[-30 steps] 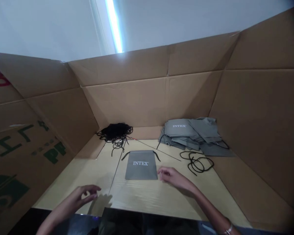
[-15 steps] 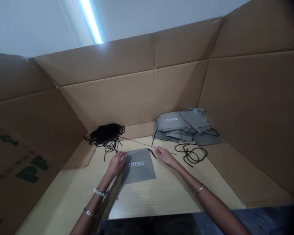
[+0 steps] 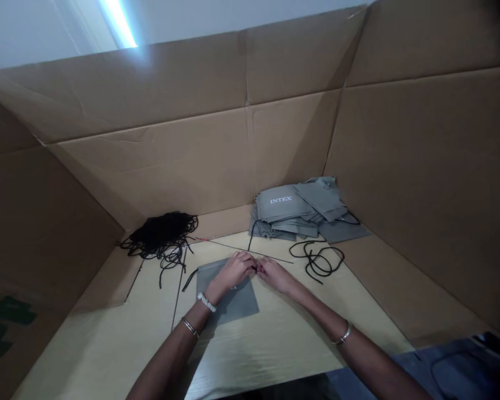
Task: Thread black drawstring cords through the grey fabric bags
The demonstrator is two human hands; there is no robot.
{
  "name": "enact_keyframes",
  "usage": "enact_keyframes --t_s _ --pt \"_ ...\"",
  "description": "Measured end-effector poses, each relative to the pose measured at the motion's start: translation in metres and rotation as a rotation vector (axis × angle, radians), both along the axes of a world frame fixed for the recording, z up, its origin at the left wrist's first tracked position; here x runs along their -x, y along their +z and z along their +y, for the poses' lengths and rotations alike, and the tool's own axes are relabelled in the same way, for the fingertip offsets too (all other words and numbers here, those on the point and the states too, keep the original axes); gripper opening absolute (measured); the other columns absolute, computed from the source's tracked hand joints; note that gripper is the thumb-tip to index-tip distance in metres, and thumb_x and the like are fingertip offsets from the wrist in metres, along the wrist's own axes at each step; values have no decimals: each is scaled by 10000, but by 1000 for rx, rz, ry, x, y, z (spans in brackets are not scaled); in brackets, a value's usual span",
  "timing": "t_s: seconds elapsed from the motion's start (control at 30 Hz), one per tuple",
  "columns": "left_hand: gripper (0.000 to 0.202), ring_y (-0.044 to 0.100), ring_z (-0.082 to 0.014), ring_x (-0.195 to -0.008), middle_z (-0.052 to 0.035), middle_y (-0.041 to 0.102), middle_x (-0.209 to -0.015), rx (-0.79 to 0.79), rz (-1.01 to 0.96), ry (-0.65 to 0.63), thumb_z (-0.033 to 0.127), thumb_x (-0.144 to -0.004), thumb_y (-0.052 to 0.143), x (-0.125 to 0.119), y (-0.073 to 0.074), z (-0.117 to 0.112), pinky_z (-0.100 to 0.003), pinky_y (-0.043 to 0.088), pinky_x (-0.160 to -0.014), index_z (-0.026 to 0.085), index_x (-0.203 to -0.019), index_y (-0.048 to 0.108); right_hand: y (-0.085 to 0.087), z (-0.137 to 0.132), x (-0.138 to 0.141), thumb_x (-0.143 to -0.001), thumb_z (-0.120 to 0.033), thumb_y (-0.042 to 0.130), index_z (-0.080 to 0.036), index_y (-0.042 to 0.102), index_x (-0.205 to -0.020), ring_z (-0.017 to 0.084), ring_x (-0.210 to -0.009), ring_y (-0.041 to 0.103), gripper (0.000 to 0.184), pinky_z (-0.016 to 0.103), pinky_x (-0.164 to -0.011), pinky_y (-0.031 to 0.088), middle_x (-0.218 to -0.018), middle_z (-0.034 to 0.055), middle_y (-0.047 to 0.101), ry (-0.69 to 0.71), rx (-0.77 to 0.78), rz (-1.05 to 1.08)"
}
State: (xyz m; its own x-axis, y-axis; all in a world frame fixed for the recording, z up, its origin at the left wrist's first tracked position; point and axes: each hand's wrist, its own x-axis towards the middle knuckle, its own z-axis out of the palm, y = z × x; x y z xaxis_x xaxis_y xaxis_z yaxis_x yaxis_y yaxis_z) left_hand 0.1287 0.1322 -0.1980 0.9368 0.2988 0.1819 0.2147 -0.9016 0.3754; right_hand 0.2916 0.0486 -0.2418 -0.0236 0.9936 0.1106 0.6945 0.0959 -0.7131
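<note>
My left hand [image 3: 233, 271] and my right hand [image 3: 274, 275] meet above the top edge of a grey drawstring bag [image 3: 242, 303] lying flat on a pale wooden board [image 3: 275, 344]. Their fingertips close together on a short bit of black drawstring [image 3: 256, 269], mostly hidden by my fingers. The other cord end [image 3: 189, 280] sticks out at the bag's left corner. My left forearm covers the bag's printed logo.
Cardboard walls [image 3: 150, 161] surround the board. Behind it lie a heap of black cords [image 3: 160, 233], a stack of grey INTEX bags [image 3: 291, 208] and a loose black cord [image 3: 316, 261]. A thin rod [image 3: 250, 250] lies across the board's far part.
My hands have moved together, now meeting at the bag's top edge and covering its logo. The view has shifted slightly, with everything in it sitting further left.
</note>
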Motion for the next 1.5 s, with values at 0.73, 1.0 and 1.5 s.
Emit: enact_keyframes --t_s 0.73,1.0,1.5 --pt "245 628 -192 -922 -61 673 -937 452 -369 301 362 -931 572 -6 -31 1 -398 489 -869 130 -942 649 11 2 -7 -831 -372 581 -170 627 -816 161 -732 580 208 261 -677 441 -797 36 664 -121 -121 465" --pt "247 624 -199 -929 -56 682 -920 447 -351 309 374 -900 612 -5 -29 3 -406 471 -885 134 -912 667 9 2 -9 -822 -390 573 -157 619 -816 154 -705 574 237 259 -664 439 -768 27 642 -114 -95 523" --pt "223 613 -197 -898 -63 683 -893 348 -304 318 354 -904 604 -7 -23 -3 -386 452 -871 139 -883 661 8 2 -8 -799 -409 601 -161 636 -829 153 -701 563 253 260 -655 433 -766 22 639 -124 -86 573"
